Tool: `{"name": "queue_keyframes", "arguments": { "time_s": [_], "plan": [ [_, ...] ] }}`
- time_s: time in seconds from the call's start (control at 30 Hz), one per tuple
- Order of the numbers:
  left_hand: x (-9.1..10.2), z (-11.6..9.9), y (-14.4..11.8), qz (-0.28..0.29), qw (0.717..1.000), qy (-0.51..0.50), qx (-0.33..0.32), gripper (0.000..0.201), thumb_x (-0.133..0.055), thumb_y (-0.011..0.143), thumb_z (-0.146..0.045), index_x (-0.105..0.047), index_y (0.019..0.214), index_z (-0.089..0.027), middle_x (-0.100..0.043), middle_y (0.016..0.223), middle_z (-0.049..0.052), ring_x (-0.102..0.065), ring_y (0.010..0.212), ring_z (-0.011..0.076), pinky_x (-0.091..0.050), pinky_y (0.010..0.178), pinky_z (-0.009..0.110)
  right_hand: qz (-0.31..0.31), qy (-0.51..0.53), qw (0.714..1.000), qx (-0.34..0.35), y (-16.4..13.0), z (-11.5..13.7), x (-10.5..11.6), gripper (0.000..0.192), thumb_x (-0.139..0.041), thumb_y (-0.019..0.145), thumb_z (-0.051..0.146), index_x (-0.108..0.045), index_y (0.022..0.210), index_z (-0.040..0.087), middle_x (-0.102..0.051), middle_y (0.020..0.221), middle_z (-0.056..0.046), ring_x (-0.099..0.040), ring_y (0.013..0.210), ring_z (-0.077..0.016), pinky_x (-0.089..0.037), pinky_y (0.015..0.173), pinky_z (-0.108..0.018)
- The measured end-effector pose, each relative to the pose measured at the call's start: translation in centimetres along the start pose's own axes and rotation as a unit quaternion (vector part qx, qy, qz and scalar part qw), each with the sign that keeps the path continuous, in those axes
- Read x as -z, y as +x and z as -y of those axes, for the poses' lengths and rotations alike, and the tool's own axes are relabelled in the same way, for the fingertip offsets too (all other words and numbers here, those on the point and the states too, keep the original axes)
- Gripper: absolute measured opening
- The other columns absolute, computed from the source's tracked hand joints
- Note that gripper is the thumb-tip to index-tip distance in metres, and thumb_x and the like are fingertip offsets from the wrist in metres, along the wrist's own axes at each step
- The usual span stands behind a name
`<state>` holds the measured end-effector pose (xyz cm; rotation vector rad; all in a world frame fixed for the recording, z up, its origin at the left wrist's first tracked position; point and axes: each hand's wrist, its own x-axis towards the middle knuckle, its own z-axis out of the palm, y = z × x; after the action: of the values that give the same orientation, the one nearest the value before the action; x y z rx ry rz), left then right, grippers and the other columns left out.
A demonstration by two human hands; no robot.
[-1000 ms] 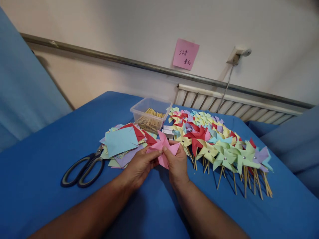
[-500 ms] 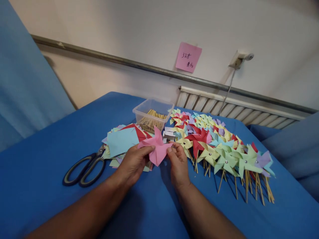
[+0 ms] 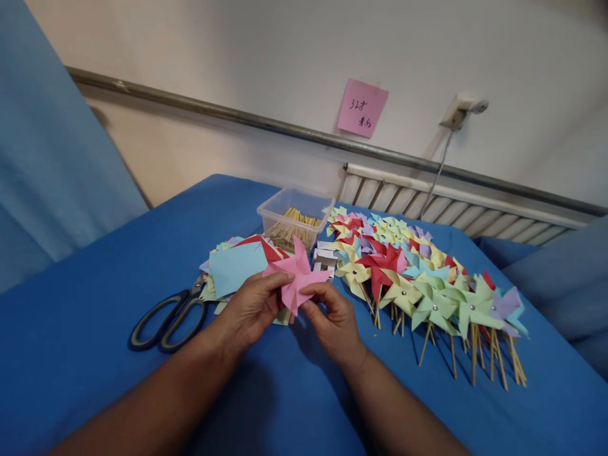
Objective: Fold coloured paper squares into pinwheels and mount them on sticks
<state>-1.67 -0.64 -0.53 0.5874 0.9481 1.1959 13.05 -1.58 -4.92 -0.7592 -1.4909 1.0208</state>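
- Pink pinwheel [image 3: 297, 274]: folded into blades, held just above the blue table [image 3: 118, 266] near its middle; no stick or pin visible on it.
- Left hand [image 3: 249, 308]: pinching the left blade between thumb and fingers.
- Right hand [image 3: 335, 320]: closed on the lower right edge from below.
- Stack of paper squares [image 3: 237, 266]: just behind, uncut; scissors [image 3: 168, 313] to its left.
- Tub of sticks [image 3: 292, 221]: toward the far edge.
- Finished pinwheels [image 3: 427, 285]: many, on sticks, rowed toward the right edge.
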Motion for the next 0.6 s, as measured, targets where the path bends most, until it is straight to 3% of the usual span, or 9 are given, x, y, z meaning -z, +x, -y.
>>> {"name": "queue_keyframes", "arguments": {
  "time_s": [0.1, 0.3, 0.6],
  "plan": [
    [-0.32, 0.22, -0.19, -0.007, 1.000, 0.020, -0.010, 0.014, -0.071, 0.067, -0.018, -0.066, 0.079, -0.013, -0.063, 0.061, 0.000, -0.057, 0.052, 0.0150, -0.050, 0.051, 0.027, -0.037, 0.037, 0.997, -0.056, 0.24, 0.06, -0.13, 0.008, -0.067, 0.081, 0.028, -0.068, 0.082, 0.020, -0.066, 0.077, -0.001, -0.060, 0.072, -0.0142, -0.048, 0.070, -0.028],
    [-0.92, 0.47, -0.61, -0.023, 0.997, 0.074, -0.007, 0.015, -0.074, 0.065, -0.020, -0.066, 0.074, -0.013, -0.063, 0.061, 0.000, -0.056, 0.051, 0.0125, -0.043, 0.048, 0.023, -0.085, 0.110, 0.978, -0.156, 0.68, -0.06, -0.26, 0.025, -0.074, 0.074, 0.039, -0.060, 0.072, 0.019, -0.061, 0.066, 0.002, -0.054, 0.061, -0.0119, -0.044, 0.061, -0.026],
    [-0.99, 0.61, -0.64, -0.006, 0.992, 0.125, 0.014, 0.017, -0.077, 0.063, -0.024, -0.067, 0.073, -0.014, -0.064, 0.062, 0.003, -0.056, 0.052, 0.0142, -0.041, 0.049, 0.025, -0.109, 0.093, 0.975, -0.173, 0.97, 0.02, -0.04, 0.033, -0.077, 0.068, 0.042, -0.055, 0.063, 0.018, -0.056, 0.060, 0.004, -0.048, 0.056, -0.0098, -0.039, 0.055, -0.023]
  ]
}}
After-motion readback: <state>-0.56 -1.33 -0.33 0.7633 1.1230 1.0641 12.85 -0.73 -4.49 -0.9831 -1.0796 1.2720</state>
